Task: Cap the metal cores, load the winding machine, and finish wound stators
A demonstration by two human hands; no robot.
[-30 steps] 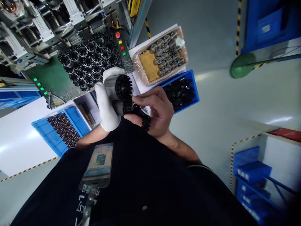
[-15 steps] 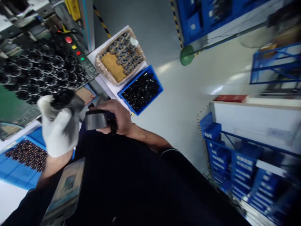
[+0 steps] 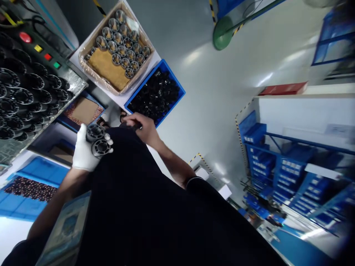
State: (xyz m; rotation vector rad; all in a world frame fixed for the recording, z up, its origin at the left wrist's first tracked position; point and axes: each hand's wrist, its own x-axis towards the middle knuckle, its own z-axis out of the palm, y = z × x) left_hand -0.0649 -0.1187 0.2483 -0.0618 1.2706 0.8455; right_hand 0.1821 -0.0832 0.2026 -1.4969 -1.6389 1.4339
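Observation:
My left hand (image 3: pixel 84 153), in a white glove, is closed around two short grey metal cylinders side by side. The upper cylinder (image 3: pixel 95 131) and the lower cylinder (image 3: pixel 101 147) show their slotted, ring-shaped ends to me. My bare right hand (image 3: pixel 146 129) is in front of my dark shirt, by the near corner of a blue bin (image 3: pixel 171 111) of shiny black parts. Its fingers are curled, with something small and dark at them that I cannot make out.
A plastic-lined carton (image 3: pixel 111 70) holds rows of similar cylinders on brown card. Many more dark cylinders (image 3: pixel 22 96) stand on the machine table at left, beside a button panel (image 3: pixel 41 50). A blue tray (image 3: pixel 27 210) holds small copper-coloured parts. Blue shelving (image 3: pixel 273 177) stands at right.
The cylinder that was in my right hand has left it; my left hand now holds two together. My right hand has moved up and right towards the blue bin. The view has shifted.

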